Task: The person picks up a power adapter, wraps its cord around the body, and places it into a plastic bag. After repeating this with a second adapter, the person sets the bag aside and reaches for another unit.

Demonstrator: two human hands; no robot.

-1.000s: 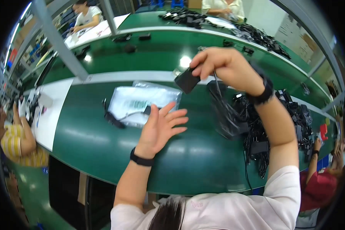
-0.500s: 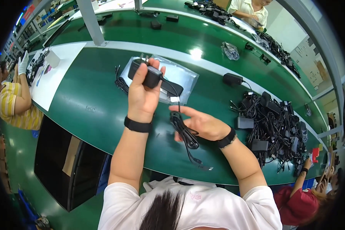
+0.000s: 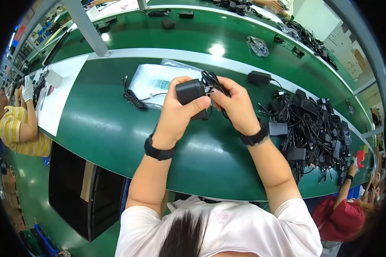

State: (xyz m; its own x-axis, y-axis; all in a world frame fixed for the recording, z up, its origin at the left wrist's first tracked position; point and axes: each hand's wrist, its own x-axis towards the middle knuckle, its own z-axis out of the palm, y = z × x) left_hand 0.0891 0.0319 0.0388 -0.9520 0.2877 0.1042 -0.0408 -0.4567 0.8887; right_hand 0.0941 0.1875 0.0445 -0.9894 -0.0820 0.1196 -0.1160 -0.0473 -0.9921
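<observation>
My left hand (image 3: pixel 181 109) is closed around a black power adapter (image 3: pixel 188 91), its metal prongs pointing right. My right hand (image 3: pixel 235 103) grips the adapter's bundled black cable (image 3: pixel 209 78) close against the prongs; fingertips partly hide where they meet. Below the held adapter, part of another black block (image 3: pixel 200 115) shows behind my left hand, mostly covered. Behind my hands, a clear plastic bag (image 3: pixel 143 79) lies flat on the green table. At its left edge rests a coiled black cable (image 3: pixel 134 99), its lead running toward my left hand.
To the right spreads a big tangled heap of black adapters and cables (image 3: pixel 311 124). A single adapter (image 3: pixel 259 77) lies behind it. A grey post (image 3: pixel 88 28) rises at the far left. Co-workers sit at the left, right and far side. A crumpled plastic bag (image 3: pixel 258 46) lies beyond the ledge.
My left hand has moved right, turning the adapter so its prongs face right. My right hand has brought the cable bundle up beside the prongs.
</observation>
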